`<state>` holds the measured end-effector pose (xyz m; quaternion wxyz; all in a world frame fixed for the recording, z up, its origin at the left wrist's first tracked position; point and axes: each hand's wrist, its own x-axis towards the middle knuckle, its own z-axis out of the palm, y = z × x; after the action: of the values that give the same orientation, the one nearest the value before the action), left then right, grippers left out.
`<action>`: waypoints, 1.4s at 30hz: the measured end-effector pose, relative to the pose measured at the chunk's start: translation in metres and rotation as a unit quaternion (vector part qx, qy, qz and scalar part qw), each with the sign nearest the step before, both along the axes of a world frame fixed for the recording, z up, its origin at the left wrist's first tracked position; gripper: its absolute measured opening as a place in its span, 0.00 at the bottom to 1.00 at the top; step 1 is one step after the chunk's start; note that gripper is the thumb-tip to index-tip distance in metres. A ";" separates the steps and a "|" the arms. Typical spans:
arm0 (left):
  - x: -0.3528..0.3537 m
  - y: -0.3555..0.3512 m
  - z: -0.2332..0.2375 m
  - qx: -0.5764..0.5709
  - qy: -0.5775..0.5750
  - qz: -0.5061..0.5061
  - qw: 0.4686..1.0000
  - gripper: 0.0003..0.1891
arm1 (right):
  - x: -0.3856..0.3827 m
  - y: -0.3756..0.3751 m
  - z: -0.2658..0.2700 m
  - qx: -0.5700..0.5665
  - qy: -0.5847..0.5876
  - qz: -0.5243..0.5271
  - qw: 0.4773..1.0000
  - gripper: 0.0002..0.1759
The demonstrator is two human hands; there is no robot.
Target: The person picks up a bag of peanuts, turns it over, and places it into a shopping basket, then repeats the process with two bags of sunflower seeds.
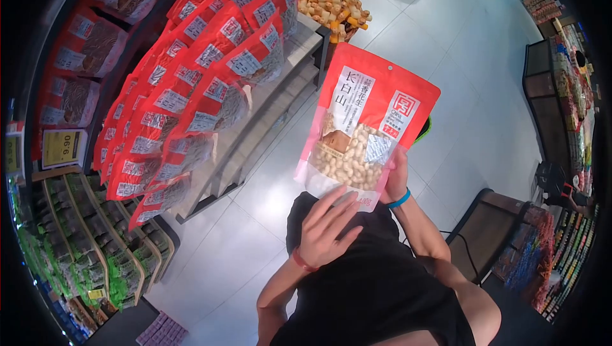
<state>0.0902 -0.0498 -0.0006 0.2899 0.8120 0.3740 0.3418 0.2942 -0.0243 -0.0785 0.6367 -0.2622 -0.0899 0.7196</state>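
A red bag of peanuts (349, 164) with a clear window is held up in front of me, tilted, its printed front facing me. My right hand (396, 177), with a blue band at the wrist, grips the bag's lower right edge; part of its fingers is hidden behind the bag. My left hand (324, 228), wearing a red wristband, has its fingers stretched out and apart. Its fingertips overlap the bag's pale bottom edge. A white label sticker (378, 149) sits on the bag's window.
Rows of similar red bags (172, 103) stand on a shelf at the left, beside a yellow price tag (64, 147). Below them is a tiered rack (105, 237) of green packs. A heap of tan and orange items (333, 3) stands beyond the shelf end. Stocked shelves (564, 91) line the right.
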 end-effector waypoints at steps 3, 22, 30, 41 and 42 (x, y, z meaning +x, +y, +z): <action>0.008 0.020 -0.009 -0.028 -0.060 0.116 0.991 0.15 | 0.028 -0.001 -0.020 -0.042 0.004 0.021 0.999 0.36; 0.143 0.159 -0.154 -0.629 -0.144 0.141 0.751 0.22 | 0.155 0.080 -0.128 -0.225 0.042 0.041 0.973 0.25; 0.176 0.148 -0.271 -0.695 0.007 0.161 0.701 0.19 | 0.194 0.063 -0.237 -0.312 -0.067 0.149 0.936 0.24; 0.248 0.119 -0.387 -0.388 0.283 -0.058 0.875 0.12 | 0.315 0.030 -0.379 -0.426 -0.181 0.084 0.883 0.24; 0.259 0.109 -0.395 -0.380 0.291 -0.086 0.874 0.12 | 0.323 0.029 -0.390 -0.440 -0.193 0.056 0.875 0.24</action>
<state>0.3490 0.0595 -0.3961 0.4825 0.7308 0.4712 -0.1049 0.6177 0.0047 -0.4684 0.3844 -0.6435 0.1009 0.6542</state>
